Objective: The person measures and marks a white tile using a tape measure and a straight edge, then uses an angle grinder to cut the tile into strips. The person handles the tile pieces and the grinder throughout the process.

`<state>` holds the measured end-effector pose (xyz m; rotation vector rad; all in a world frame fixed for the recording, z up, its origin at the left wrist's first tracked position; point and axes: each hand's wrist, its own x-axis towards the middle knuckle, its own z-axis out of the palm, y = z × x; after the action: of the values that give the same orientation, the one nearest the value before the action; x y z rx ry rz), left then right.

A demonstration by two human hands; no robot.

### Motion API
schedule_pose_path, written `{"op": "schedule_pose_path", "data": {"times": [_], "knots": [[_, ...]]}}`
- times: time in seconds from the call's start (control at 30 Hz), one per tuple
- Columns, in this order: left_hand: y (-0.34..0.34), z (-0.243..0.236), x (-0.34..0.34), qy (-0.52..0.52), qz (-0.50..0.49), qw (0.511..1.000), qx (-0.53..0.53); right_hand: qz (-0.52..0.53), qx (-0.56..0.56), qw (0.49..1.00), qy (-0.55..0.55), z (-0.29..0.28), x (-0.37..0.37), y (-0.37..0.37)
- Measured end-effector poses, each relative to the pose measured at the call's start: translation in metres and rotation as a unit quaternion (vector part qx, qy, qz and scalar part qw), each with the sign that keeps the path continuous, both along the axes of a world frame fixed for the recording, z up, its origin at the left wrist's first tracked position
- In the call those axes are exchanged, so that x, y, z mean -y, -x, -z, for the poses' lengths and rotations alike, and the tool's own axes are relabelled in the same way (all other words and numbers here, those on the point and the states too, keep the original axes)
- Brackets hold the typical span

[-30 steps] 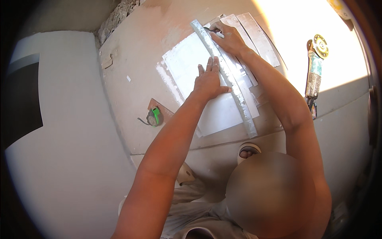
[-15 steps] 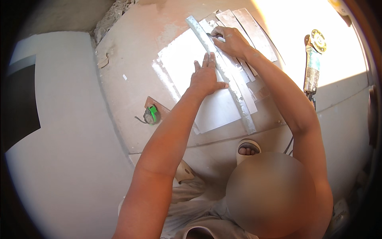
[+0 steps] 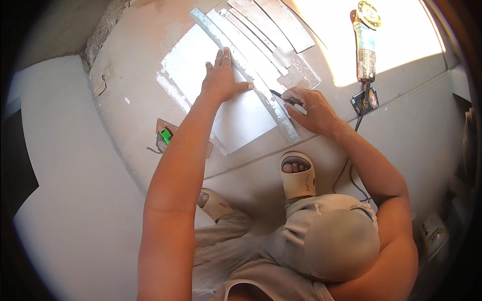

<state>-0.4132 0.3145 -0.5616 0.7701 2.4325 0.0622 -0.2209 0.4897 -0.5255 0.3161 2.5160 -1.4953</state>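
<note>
- Head view: dark lettering, too small to read reliably, marks the tan, open-toed sandal (image 3: 297, 186); a dark, printed rectangular packet (image 3: 363, 102) lies beside the teal-and-black angle grinder (image 3: 366, 47).
- Smooth, white, flat rectangular sheet (image 3: 248, 116): on the dusty floor, partly under the long, mottled grey metal bar (image 3: 263, 95).
- Left hand (image 3: 219, 83): fingers spread on the sheet, thumb against the bar.
- Right hand (image 3: 314, 110): fingers pinched around a slim black-and-white pen (image 3: 300, 108), its tip near the bar's right edge.

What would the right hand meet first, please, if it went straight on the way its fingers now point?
The right hand, its pen-like tool leading, would probably meet the metal bar first; whether the tool touches it is unclear.
</note>
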Motion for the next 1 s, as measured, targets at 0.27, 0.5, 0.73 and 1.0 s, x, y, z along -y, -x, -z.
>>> {"op": "schedule_pose_path", "data": {"times": [0.27, 0.5, 0.73, 1.0], "knots": [[-0.001, 0.008, -0.002, -0.006, -0.014, 1.0, 0.012, 0.033, 0.029, 0.997, 0.056, -0.014, 0.0, -0.083], [0.001, 0.012, 0.003, -0.007, -0.013, 1.0, 0.006, 0.145, 0.026, 0.989, 0.002, -0.026, 0.002, -0.093], [-0.027, -0.016, -0.029, -0.04, -0.212, 0.977, -0.005, 0.138, 0.091, 0.984, -0.067, -0.011, 0.02, -0.068], [-0.02, -0.012, 0.081, -0.041, -0.323, 0.944, -0.052, 0.129, 0.022, 0.988, -0.076, 0.007, 0.014, -0.074]]}}
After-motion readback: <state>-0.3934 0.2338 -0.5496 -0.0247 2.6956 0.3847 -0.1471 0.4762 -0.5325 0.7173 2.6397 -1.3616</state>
